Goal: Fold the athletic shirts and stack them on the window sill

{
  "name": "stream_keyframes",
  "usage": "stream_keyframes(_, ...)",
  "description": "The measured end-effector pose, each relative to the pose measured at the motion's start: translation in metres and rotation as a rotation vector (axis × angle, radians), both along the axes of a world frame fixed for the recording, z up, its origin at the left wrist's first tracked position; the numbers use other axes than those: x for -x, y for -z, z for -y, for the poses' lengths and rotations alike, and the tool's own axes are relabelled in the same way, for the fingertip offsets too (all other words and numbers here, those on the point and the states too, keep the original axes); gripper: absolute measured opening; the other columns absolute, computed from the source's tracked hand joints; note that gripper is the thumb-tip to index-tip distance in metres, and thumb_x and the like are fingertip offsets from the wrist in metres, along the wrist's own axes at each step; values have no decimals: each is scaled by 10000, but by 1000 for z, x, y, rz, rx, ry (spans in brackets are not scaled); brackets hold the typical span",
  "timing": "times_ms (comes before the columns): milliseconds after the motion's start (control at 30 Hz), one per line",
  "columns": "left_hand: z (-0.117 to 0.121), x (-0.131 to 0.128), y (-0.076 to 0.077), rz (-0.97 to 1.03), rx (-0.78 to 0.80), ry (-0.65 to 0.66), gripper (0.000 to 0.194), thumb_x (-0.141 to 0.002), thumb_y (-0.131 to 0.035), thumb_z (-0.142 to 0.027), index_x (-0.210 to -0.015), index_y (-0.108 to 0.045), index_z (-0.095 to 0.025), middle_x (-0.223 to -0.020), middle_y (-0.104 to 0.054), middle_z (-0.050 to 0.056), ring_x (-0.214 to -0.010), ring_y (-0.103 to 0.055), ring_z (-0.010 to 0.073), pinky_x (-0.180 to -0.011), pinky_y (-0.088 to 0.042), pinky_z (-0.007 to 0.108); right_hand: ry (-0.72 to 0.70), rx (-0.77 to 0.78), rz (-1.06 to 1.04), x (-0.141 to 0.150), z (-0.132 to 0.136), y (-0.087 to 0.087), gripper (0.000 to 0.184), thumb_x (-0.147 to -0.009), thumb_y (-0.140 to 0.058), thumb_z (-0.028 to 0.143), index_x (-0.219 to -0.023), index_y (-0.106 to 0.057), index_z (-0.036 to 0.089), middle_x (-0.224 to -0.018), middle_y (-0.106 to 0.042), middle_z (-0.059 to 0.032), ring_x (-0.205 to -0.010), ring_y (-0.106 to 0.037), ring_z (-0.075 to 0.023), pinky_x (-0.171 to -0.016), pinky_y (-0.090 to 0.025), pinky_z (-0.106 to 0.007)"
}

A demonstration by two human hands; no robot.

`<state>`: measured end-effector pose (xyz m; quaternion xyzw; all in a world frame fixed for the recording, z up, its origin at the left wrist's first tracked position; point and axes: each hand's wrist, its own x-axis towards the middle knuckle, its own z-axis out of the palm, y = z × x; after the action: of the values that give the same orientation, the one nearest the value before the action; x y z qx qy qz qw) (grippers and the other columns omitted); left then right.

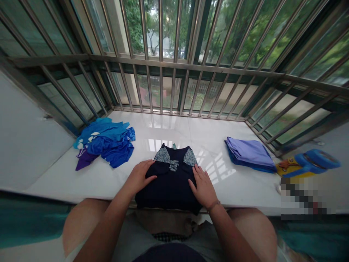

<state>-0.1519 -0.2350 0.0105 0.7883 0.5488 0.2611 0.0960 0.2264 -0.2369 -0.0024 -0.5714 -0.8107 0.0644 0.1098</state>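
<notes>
A dark navy top with grey patterned panels at the shoulders and small bows at the chest lies flat on the white sill in front of me. Its neckline points toward the window, and its lower edge reaches the sill's front edge. My left hand rests on the top's left side, fingers stretched out. On the right side lies my right hand, also flat with fingers spread, a thin bracelet at its wrist. Neither hand grips the cloth.
A loose heap of blue and purple clothes lies at the left. Folded purple and blue garments are stacked at the right, beside a blue and yellow container. Metal window bars line the sill's far edge.
</notes>
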Motion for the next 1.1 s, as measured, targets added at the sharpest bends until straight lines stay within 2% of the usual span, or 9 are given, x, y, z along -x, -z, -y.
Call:
stream_keyframes(100, 2, 17, 6, -27, 20, 14, 457, -995, -708, -519, -1374, -728, -264, -1493, -704, 124, -1373, -666, 335, -1208, -522, 555, -3, -11, -5, 0, 0, 1, 660, -1105, -443, 468, -1672, -459, 131, -1772, -362, -172, -1642, -354, -343, -1337, -275, -581)
stream_keyframes(200, -3, 21, 5, -47, 6, 2, 386, -1079, -569, -497, -1307, -765, -256, -1469, -723, 119, -1368, -672, 320, -1217, -515, 557, -6, -18, -6, -1, 0, 2, 663, -1105, -434, 475, -1675, -457, 136, -1771, -362, -175, -1643, -353, -346, -1332, -283, -592)
stream_keyframes(267, -9, 14, 3, -39, -28, -30, 410, -1120, -472, -456, -1321, -756, -240, -1483, -714, 124, -1381, -665, 306, -1230, -504, 552, -5, -17, 1, 0, 0, 2, 662, -1104, -435, 469, -1677, -454, 137, -1770, -363, -174, -1643, -354, -343, -1331, -285, -592)
stream_keyframes(400, -29, -13, -3, -69, -74, -20, 474, -1143, -377, -357, -1527, -614, -215, -1657, -570, 126, -1542, -528, 282, -1299, -414, 547, -3, -23, 20, 0, 0, 0, 662, -1103, -443, 457, -1679, -446, 130, -1771, -356, -177, -1640, -361, -339, -1332, -286, -586)
stream_keyframes(533, -51, -44, -4, -194, -25, 26, 552, -1118, -437, -369, -1650, -480, -226, -1784, -378, 116, -1663, -333, 290, -1342, -309, 571, -6, -19, 40, 1, 0, -1, 662, -1105, -450, 459, -1678, -449, 128, -1769, -363, -173, -1638, -366, -340, -1331, -293, -574)
stream_keyframes(667, -60, -63, 6, -303, 112, -12, 686, -1079, -520, -498, -1710, -400, -258, -1799, -335, 127, -1675, -298, 328, -1338, -277, 605, -12, -18, 58, 1, 0, -2, 645, -1104, -453, 447, -1679, -451, 154, -1770, -371, -161, -1639, -364, -334, -1324, -302, -575)
stream_keyframes(900, -56, -64, 12, -319, 140, -95, 736, -1084, -457, -576, -1733, -361, -242, -1815, -287, 118, -1687, -263, 315, -1351, -246, 587, -25, -49, 102, 16, -4, -19, 634, -1101, -453, 407, -1691, -432, 174, -1794, -325, -151, -1671, -276, -348, -1342, -182, -655)
stream_keyframes(1000, -55, -63, 12, -324, 144, -109, 734, -1083, -455, -582, -1729, -367, -245, -1817, -283, 116, -1690, -253, 312, -1351, -242, 588, -50, -40, 107, 32, -13, -24, 688, -1104, -445, 428, -1726, -354, 147, -1824, -230, -150, -1692, -216, -329, -1348, -185, -622)
stream_keyframes(1100, -58, -62, 11, -316, 159, -116, 698, -1095, -440, -569, -1710, -399, -242, -1807, -316, 119, -1683, -277, 303, -1352, -246, 571, -40, 44, 137, 47, -24, -27, 714, -1102, -459, 464, -1728, -345, 139, -1815, -247, -171, -1682, -239, -339, -1332, -213, -635)
